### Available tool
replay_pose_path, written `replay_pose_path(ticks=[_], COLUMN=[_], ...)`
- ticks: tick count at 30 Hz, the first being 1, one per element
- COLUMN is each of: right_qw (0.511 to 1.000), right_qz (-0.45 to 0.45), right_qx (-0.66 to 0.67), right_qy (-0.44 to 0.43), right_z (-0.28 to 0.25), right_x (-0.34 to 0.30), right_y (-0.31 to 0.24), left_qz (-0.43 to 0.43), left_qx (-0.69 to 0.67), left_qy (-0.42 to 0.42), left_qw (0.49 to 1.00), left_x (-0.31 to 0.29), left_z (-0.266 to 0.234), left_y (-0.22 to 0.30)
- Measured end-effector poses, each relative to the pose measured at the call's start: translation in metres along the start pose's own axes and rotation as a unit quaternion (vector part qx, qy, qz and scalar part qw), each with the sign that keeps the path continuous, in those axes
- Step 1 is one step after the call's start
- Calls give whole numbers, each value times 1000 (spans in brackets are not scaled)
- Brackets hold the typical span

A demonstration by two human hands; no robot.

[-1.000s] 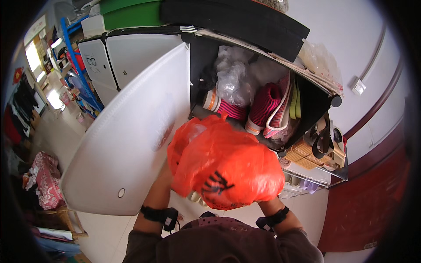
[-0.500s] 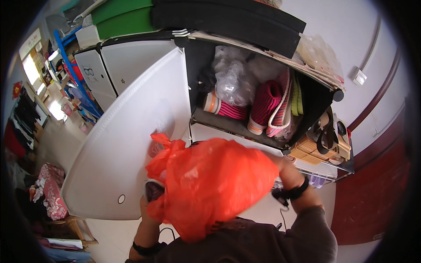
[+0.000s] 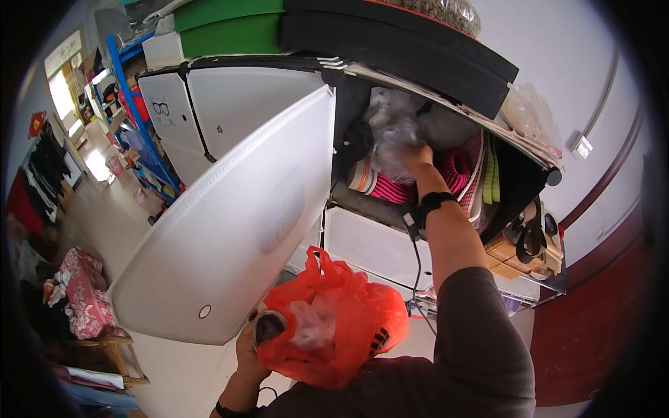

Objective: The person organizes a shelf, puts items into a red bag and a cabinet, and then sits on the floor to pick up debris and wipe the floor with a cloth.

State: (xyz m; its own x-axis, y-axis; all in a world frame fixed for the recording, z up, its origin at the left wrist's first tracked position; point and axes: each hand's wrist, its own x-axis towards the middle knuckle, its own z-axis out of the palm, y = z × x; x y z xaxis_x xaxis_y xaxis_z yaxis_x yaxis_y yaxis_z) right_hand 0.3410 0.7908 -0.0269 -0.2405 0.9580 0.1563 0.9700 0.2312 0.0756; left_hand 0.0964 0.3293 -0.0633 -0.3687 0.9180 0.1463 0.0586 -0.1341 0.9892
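Observation:
In front of my chest is a red plastic bag (image 3: pixel 348 334), its handles loose at the top and pale clear plastic (image 3: pixel 313 324) showing inside. My left hand (image 3: pixel 247 352) is closed on what looks like a shoe (image 3: pixel 269 326) with a dark opening and pale rim, at the bag's left side. My right arm reaches into an open cabinet, where my right hand (image 3: pixel 417 159) closes on a crumpled clear plastic bag (image 3: pixel 391 139); its fingertips are partly hidden. Beside it lie striped pink-and-black knitted slippers (image 3: pixel 390 189) and a green one (image 3: pixel 491 174).
The white cabinet door (image 3: pixel 237 230) stands open on the left. Black (image 3: pixel 404 49) and green boxes (image 3: pixel 230 28) lie on top of the cabinet. A wicker basket (image 3: pixel 507 258) sits at right. A dark cable (image 3: pixel 417 279) hangs from my right wrist.
My right hand has left the red bag and reached up into the cabinet, onto the clear plastic bag. The red bag has sagged lower, its opening now showing. My left hand keeps the shoe.

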Motion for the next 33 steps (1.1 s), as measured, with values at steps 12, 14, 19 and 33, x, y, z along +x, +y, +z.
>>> replay_pose_path(ticks=[12, 14, 19, 33], right_qw=[471, 501, 540, 548], right_qz=[56, 126, 160, 358], right_qx=[867, 849, 827, 703], right_qy=[152, 108, -1, 277], right_z=[-58, -86, -52, -99], right_x=[-124, -178, -295, -528], right_y=[9, -17, 35, 144], left_qz=[2, 51, 38, 11], left_qx=[-42, -4, -68, 13], left_qy=[-58, -35, -63, -117], left_qw=[997, 998, 995, 993], left_x=[15, 16, 21, 30], left_z=[3, -1, 5, 22], left_y=[-4, -4, 7, -27])
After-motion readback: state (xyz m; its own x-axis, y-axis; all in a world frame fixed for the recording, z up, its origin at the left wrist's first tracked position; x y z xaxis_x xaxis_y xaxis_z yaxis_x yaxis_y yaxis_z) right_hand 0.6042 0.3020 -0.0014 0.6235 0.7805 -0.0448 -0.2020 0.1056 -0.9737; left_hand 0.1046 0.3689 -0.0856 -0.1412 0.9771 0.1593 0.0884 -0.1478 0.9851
